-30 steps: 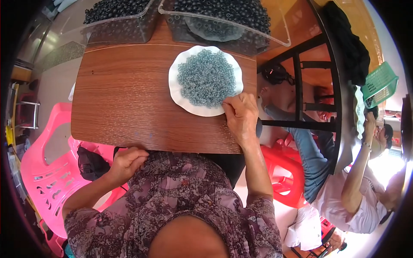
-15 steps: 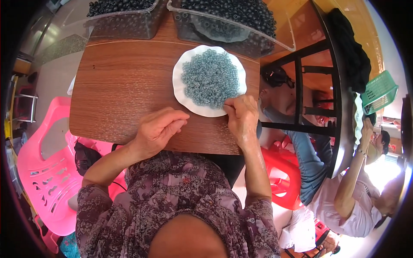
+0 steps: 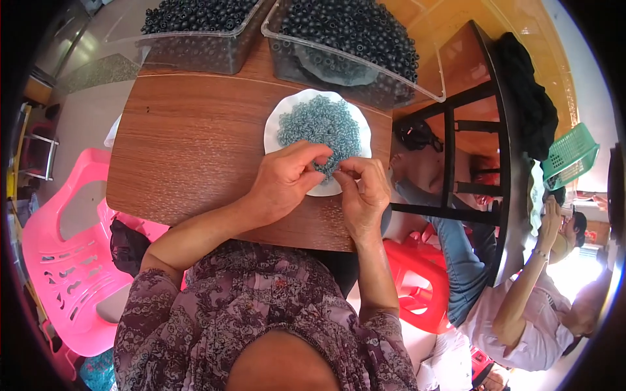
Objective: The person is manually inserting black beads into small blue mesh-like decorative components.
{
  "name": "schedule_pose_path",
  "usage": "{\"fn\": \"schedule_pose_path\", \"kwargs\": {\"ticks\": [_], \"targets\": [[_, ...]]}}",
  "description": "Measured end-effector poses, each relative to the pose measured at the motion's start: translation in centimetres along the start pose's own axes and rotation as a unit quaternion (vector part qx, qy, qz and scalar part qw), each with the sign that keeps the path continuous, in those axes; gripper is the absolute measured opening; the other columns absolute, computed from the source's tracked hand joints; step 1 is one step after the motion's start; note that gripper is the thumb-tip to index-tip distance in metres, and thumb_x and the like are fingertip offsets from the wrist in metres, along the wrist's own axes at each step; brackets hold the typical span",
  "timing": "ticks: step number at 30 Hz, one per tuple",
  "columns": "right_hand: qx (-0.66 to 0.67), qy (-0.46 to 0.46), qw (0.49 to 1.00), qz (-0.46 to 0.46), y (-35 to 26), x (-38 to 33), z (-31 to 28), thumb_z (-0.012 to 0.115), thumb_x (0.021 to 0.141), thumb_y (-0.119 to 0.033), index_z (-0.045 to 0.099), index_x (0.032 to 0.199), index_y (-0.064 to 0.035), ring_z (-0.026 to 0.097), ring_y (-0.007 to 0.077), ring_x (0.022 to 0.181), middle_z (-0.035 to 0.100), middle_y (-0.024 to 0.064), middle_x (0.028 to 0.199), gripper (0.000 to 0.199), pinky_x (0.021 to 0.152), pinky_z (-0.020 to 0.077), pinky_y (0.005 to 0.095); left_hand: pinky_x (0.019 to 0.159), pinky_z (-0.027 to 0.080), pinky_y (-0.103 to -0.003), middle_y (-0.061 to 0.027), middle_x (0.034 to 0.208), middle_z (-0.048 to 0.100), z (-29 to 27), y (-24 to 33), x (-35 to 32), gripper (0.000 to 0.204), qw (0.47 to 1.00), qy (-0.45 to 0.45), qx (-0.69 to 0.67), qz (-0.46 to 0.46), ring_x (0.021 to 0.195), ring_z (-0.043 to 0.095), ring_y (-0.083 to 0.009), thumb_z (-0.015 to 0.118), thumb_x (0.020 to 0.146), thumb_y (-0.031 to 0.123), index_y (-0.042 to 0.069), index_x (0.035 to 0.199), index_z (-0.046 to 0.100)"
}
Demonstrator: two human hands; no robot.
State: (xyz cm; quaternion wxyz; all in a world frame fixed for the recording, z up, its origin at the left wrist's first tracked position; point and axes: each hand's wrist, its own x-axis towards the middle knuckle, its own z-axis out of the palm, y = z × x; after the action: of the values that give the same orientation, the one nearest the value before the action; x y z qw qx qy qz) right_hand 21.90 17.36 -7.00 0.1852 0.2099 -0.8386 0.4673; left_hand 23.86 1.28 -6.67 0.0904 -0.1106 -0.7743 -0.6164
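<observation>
A white plate (image 3: 274,117) with a scalloped rim holds a heap of small blue-grey, shiny ring- or coil-like pieces (image 3: 319,124). Over the plate's near left rim is my left hand (image 3: 287,179), its thumb and forefinger apart with a gap between them and the other fingers curled. Close beside it, at the near right rim, my right hand (image 3: 365,192) pinches thumb against forefinger. Whatever lies between those fingertips is too small to make out. The fingertips of both hands face each other above the heap, not touching.
Two clear plastic bins, a left one (image 3: 215,55) and a right one (image 3: 365,91), full of black rings, stand at the far edge of the wooden table (image 3: 182,143). A pink chair (image 3: 72,260) is at left, a red stool (image 3: 417,280) at right. Another person (image 3: 521,319) sits by a dark table.
My left hand has moved right and forward from the table to the plate, its thumb and forefinger spreading. My right hand has shifted slightly, still pinching. The view has tilted a little.
</observation>
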Motion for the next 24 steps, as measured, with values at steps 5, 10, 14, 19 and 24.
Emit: {"fn": "schedule_pose_path", "kwargs": {"ticks": [5, 10, 14, 19, 24], "targets": [[0.011, 0.007, 0.999, -0.053, -1.1, 0.5, 0.3, 0.066, 0.067, 0.01, 0.06, 0.082, -0.0003, 0.057, 0.0282, 0.072, 0.061, 0.0115, 0.079, 0.019, 0.065, 0.0458, 0.0346, 0.066, 0.049, -0.029, -0.0103, 0.085, 0.061, -0.3, 0.0, 0.1, 0.022, 1.0, 0.014, -0.024, -0.012, 0.075, 0.061, -0.0199, 0.063, 0.078, -0.001, 0.001, 0.1, 0.06], [0.011, -0.006, 0.999, -0.033, -1.2, 0.2, -0.4, 0.067, 0.068, 0.009, 0.061, 0.082, -0.0006, 0.057, 0.0265, 0.07, 0.061, 0.0115, 0.079, 0.018, 0.063, 0.0453, 0.0328, 0.063, 0.049, -0.032, -0.0113, 0.082, 0.061, -3.7, 2.3, 4.1, 0.015, 0.982, 0.053, 0.121, 0.132, 0.074, 0.062, -0.0262, 0.063, 0.078, 0.001, 0.002, 0.093, 0.062], [0.018, 0.0, 0.999, -0.032, -1.0, 0.1, -0.9, 0.067, 0.069, 0.009, 0.061, 0.084, -0.001, 0.057, 0.0256, 0.07, 0.062, 0.0107, 0.08, 0.019, 0.062, 0.0454, 0.0318, 0.063, 0.048, -0.039, -0.0132, 0.081, 0.063, -6.5, 2.0, 12.2, 0.008, 0.946, 0.074, 0.222, 0.222, 0.074, 0.062, -0.0314, 0.063, 0.074, 0.005, 0.003, 0.083, 0.062], [0.017, 0.011, 1.0, 0.005, -1.0, 0.4, -0.9, 0.067, 0.072, 0.007, 0.063, 0.085, 0.0001, 0.057, 0.0198, 0.07, 0.062, 0.0083, 0.079, 0.016, 0.063, 0.0457, 0.0278, 0.063, 0.045, -0.047, -0.0157, 0.069, 0.062, -5.7, 1.2, 21.2, 0.009, 0.92, -0.049, 0.334, 0.199, 0.071, 0.061, -0.036, 0.061, 0.069, 0.015, 0.006, 0.069, 0.062], [0.027, 0.04, 0.999, 0.011, 0.1, 0.0, -1.3, 0.067, 0.072, 0.008, 0.063, 0.085, 0.0007, 0.056, 0.0173, 0.069, 0.061, 0.0077, 0.079, 0.015, 0.062, 0.0446, 0.0261, 0.068, 0.05, -0.044, -0.0207, 0.076, 0.065, -1.4, 0.2, 25.4, 0.027, 0.872, -0.155, 0.457, 0.085, 0.081, 0.064, -0.0356, 0.075, 0.068, 0.025, 0.0, 0.075, 0.066]]}}
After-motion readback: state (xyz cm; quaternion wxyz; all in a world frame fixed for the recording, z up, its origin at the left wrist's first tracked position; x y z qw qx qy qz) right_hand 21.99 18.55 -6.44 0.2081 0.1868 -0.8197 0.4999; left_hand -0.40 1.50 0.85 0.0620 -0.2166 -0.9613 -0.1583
